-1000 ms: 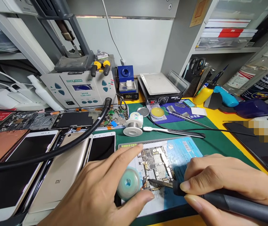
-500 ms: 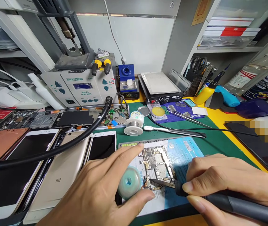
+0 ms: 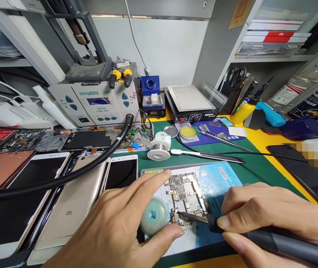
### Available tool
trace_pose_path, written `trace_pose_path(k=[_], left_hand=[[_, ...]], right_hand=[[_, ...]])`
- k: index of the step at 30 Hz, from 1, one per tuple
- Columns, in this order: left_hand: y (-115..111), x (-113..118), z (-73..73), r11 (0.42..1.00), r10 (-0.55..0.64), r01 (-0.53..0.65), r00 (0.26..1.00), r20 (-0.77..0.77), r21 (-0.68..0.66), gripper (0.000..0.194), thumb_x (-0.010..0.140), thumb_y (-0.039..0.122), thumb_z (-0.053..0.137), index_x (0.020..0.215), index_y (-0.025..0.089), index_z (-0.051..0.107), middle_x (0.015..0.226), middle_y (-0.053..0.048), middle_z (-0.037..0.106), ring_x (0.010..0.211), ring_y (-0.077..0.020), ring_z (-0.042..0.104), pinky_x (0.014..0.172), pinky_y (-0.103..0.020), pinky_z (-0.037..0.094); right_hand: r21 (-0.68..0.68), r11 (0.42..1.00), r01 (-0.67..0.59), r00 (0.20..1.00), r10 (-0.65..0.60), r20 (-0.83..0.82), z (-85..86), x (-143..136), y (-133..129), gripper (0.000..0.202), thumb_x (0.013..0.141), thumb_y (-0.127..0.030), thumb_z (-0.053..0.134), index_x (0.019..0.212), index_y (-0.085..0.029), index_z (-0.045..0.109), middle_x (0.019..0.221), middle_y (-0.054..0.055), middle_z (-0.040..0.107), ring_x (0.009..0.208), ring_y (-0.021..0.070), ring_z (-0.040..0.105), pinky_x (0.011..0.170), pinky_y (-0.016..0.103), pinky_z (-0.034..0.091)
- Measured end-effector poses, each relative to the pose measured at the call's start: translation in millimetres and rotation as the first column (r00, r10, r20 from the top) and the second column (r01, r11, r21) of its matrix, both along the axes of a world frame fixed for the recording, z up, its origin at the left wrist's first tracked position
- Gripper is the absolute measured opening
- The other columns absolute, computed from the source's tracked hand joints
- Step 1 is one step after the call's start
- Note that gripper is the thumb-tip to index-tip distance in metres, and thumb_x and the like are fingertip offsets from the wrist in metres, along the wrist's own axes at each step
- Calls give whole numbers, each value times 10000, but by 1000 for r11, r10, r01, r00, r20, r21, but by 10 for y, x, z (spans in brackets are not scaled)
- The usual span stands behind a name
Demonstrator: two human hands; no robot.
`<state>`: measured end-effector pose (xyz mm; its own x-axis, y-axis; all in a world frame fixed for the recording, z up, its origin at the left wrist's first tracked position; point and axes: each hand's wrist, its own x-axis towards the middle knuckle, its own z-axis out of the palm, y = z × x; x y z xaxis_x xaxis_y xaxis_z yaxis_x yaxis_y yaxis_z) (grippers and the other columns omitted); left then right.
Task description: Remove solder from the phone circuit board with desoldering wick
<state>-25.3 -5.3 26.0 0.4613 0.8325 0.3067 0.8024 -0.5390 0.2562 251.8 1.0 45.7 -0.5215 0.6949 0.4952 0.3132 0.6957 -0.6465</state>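
Note:
My left hand (image 3: 125, 219) curves round a translucent teal spool (image 3: 153, 216), apparently of desoldering braid, which sits between thumb and forefinger. The forefinger reaches the board's upper left edge; my other fingertips are hidden. A short copper-coloured strand (image 3: 173, 217) shows beside the spool. My right hand (image 3: 267, 219) is closed round a black soldering iron (image 3: 287, 243) like a pen. Its tip meets the lower left part of a phone circuit board (image 3: 179, 188), close to the strand. Under the board lies a blue-and-white printed packet (image 3: 217, 197).
Behind the packet stand a solder wire spool (image 3: 159, 152), an open flux tin (image 3: 188, 132), tweezers (image 3: 223, 139) and a brush (image 3: 206, 155). A thick black hose (image 3: 97, 160) crosses over several phones (image 3: 66, 212) at left. A hot-air station (image 3: 100, 102) and heating plate (image 3: 186, 98) stand farther back.
Both hands, the iron and the board hold nearly the same positions. Only a slight shift of the camera view shows.

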Motion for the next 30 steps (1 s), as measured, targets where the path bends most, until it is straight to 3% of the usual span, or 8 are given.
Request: trace_pose_path(k=[17, 25, 30], left_hand=[[5, 32, 26, 999, -31, 32, 999, 39, -16, 756, 855, 391, 771, 1509, 377, 391, 1375, 24, 723, 1126, -251, 772, 911, -350, 666], [9, 23, -11, 1000, -17, 17, 999, 41, -18, 765, 840, 404, 786, 1501, 386, 402, 1378, 26, 721, 1121, -272, 772, 868, -377, 670], [3, 8, -17, 999, -30, 30, 998, 54, -12, 738, 849, 396, 776, 1493, 371, 416, 1379, 25, 721, 1112, -263, 773, 862, -365, 663]], right_hand=[[-14, 1000, -18, 1000, 18, 5, 9, -8, 26, 347, 728, 85, 725, 929, -197, 743, 738, 1, 802, 605, 136, 778, 622, 153, 633], [-43, 999, 32, 999, -32, 17, -31, 26, -33, 359, 729, 81, 738, 939, -209, 754, 784, -7, 808, 652, 125, 787, 671, 142, 627], [-19, 1000, -2, 1000, 2, -7, -35, 50, -41, 361, 737, 71, 733, 962, -211, 752, 783, -9, 805, 643, 116, 780, 649, 130, 619]])
